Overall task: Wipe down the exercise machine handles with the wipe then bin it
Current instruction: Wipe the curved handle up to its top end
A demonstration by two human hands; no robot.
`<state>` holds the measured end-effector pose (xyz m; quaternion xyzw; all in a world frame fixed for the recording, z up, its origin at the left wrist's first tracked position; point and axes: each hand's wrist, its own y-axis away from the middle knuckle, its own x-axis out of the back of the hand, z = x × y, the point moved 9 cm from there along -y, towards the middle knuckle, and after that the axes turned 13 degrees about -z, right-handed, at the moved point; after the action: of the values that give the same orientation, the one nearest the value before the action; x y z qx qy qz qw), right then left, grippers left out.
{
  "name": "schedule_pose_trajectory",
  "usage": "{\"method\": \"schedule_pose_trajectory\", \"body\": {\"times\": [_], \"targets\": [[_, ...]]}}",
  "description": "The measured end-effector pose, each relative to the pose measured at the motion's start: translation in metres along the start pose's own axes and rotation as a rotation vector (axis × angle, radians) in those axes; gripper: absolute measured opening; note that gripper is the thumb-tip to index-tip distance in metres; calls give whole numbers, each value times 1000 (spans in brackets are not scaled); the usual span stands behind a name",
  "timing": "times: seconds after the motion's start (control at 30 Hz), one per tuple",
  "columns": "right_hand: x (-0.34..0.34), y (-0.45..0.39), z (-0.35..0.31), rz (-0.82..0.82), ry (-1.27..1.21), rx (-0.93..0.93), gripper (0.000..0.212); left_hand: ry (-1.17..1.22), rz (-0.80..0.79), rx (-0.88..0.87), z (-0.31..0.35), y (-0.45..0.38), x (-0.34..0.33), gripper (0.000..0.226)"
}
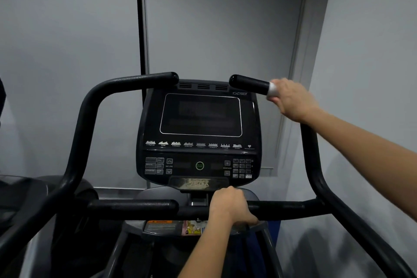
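A black exercise machine stands before me with two curved upper handles and a low crossbar. My right hand [291,99] grips the upper right handle [249,84] with a white wipe [272,89] wrapped round the bar under its fingers; only the wipe's left edge shows. The upper left handle [144,80] is bare. My left hand [230,207] curls round the middle of the lower crossbar [135,209], just below the console.
The dark console [199,133] with a blank screen and a green start button sits between the handles. Grey wall panels stand close behind. Another dark machine [33,194] is at the left. A warning label [162,227] lies under the crossbar.
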<state>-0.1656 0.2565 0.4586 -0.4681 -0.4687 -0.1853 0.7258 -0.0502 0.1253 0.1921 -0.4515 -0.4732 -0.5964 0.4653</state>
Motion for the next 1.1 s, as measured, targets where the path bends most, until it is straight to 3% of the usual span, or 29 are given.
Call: {"method": "schedule_pose_trajectory", "body": {"times": [0.1, 0.23, 0.43, 0.67, 0.83, 0.97, 1.1], "targets": [[-11, 25, 41, -71, -40, -95, 23, -18, -8, -8, 1, -1, 0, 56], [-14, 22, 46, -96, -52, -162, 39, -23, -34, -20, 3, -4, 1, 53], [-3, -11, -9, -62, 85, -17, 44, -3, -52, -21, 5, -8, 0, 61], [2, -55, -87, -68, 50, 110, 52, -48, -112, 1, 3, -7, -3, 64], [4, -26, -39, -52, -63, 65, 39, -36, -25, 10, 1, -4, -3, 63], [-10, 13, 26, -30, -164, -119, 18, -46, -32, -2, 0, -4, -1, 52], [-33, 52, 66, -15, -404, -360, 33, -31, -46, -10, 2, -5, -2, 53]]}}
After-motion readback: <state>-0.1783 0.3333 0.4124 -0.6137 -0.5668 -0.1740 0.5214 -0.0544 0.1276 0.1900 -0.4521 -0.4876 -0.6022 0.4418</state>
